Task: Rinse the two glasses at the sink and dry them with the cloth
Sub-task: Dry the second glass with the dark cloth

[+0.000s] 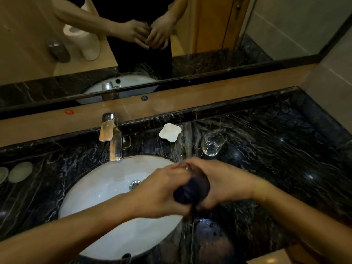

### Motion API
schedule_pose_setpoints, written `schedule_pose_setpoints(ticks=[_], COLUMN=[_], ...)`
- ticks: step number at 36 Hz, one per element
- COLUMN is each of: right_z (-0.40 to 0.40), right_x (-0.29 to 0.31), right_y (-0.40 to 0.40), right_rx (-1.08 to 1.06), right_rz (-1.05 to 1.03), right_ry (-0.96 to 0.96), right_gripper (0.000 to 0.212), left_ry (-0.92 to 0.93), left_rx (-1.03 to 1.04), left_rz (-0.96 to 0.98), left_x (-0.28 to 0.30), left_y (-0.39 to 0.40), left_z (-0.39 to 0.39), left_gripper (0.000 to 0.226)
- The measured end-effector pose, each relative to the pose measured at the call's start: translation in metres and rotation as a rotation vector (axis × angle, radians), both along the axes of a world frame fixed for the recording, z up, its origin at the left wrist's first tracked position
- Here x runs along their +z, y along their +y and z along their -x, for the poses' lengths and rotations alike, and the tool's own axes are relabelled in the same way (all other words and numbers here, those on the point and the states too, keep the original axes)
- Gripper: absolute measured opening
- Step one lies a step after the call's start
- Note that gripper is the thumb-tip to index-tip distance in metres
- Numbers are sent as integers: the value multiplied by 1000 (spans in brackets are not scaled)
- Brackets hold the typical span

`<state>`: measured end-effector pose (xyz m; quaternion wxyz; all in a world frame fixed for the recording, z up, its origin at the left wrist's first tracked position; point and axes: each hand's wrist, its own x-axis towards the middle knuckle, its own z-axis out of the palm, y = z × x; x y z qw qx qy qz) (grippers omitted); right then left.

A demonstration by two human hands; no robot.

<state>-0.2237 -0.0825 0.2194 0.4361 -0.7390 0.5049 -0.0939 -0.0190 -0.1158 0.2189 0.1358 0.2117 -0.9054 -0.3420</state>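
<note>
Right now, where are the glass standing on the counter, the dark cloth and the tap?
glass on the counter (212, 144), head view, its clear side wall.
dark cloth (191, 190), head view, bunched middle between both hands.
tap (109, 129), head view, its lever top.

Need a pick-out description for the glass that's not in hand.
Start at the white oval sink basin in the black marble counter. Behind its right rim sits a white flower-shaped dish; just right of that stands the clear, upright drinking tumbler, alone and untouched, unlike the cloth-wrapped one.

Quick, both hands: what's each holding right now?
Left hand: grips the glass.
Right hand: grips the dark cloth around that glass.
</note>
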Motion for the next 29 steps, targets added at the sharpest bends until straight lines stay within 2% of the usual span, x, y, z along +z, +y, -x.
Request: schedule_pose_setpoints(ticks=[2,3,6,8,9,11,14,16,19,21,24,27,29], right_z=[-11,-15,-16,-9,-5,4,13,13,8,5,11,29,40], right_x=[1,0,1,8,11,13,7,5,5,6,5,-3,-10], right_y=[5,7,7,4,3,0,1,0,-3,-4,-8,-10,-8], right_rx=[-75,-126,-219,-182,-144,-58,74,181,345,398,346,163,-42], right_rz=[327,421,493,385,287,83,-144,-244,-441,-586,-693,-703,-697], right_ry=[226,267,244,210,155,0,-175,-235,-384,-510,-622,-742,-864], right_gripper=[88,85,81,88,92,92,87,85,97,88,94,92,97], left_ry=[50,64,68,57,53,9,-171,-209,-171,-108,9,33,11], left_rx=[235,314,344,250,168,-35,-294,-439,-573,-585,-498,-337,-77], left_rz=[-262,-358,-433,-414,-330,-58,306,493,677,745,762,707,567], left_x=[3,4,7,12,13,9,6,16,29,32,32,29,22], left_y=[1,0,-2,-2,-3,-3,-3,-1,0,-4,-14,-30,-41], left_z=[7,10,15,15,13,8,0,-1,-2,-3,-5,-14,-23], left_gripper=[31,29,28,29,29,30,45,36,31,32,27,26,39])
